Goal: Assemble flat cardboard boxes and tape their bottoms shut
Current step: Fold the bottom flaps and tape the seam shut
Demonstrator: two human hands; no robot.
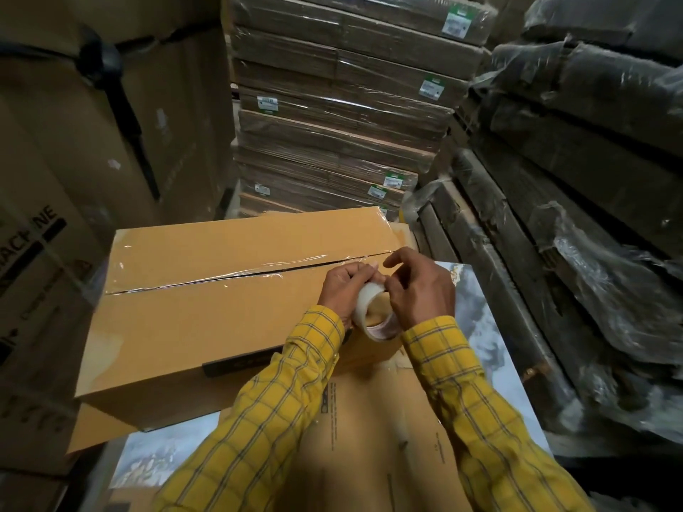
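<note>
Your left hand (342, 290) grips clear tape roll (373, 308) over assembled box (207, 319) near taped seam; right hand (415, 286) pinches tape end. Film thin, sticky; roll light, hold by core.

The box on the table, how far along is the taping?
Done: the box is folded up, and clear tape covers its centre seam. In hand: left hand and right hand hold the tape roll at the seam's near end. Left: freeing the roll; flat cardboard waits.
</note>
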